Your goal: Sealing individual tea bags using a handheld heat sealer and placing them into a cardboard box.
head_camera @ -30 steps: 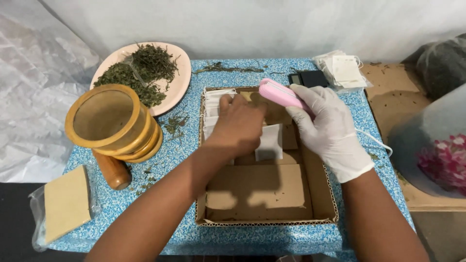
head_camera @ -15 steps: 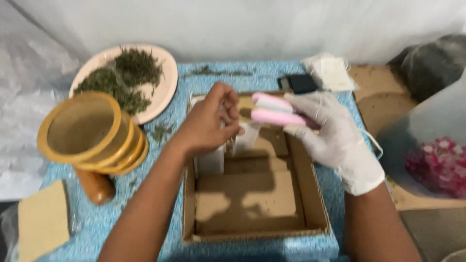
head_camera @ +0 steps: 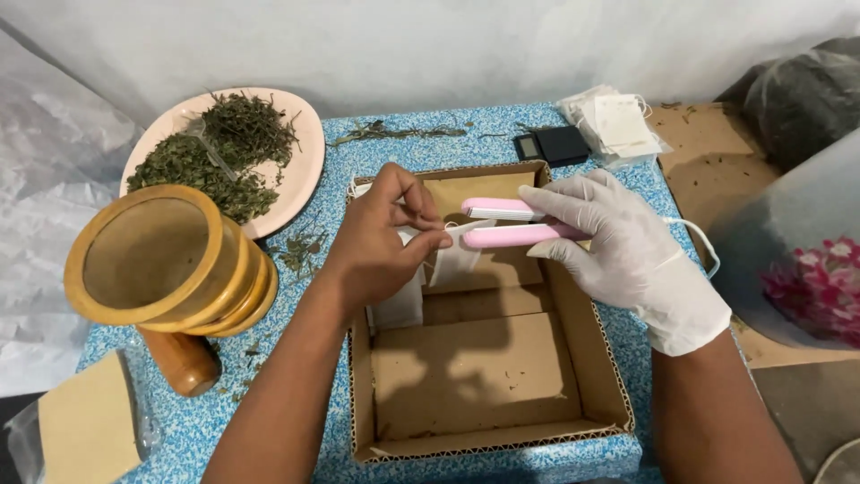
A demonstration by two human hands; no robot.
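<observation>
My bare left hand (head_camera: 381,237) pinches the top of a small white paper tea bag (head_camera: 457,260) and holds it up over an open cardboard box (head_camera: 573,358). My right hand (head_camera: 623,251), in a white glove, grips a pink clamp-style heat sealer (head_camera: 506,222) whose two jaws are parted. The bag's upper edge sits at the mouth of the jaws. More white bags (head_camera: 399,305) lie in the box under my left hand.
A wooden mortar (head_camera: 166,260) with pestle (head_camera: 184,358) stands at left, behind it a pink plate of dried herbs (head_camera: 219,148). A small black scale (head_camera: 557,143) and a stack of empty bags (head_camera: 614,125) sit at the back. A flat packet (head_camera: 81,430) lies front left.
My left hand has lifted a tea bag out of the box. The sealer came down from the back of the box, opened its jaws and now meets the bag's top.
</observation>
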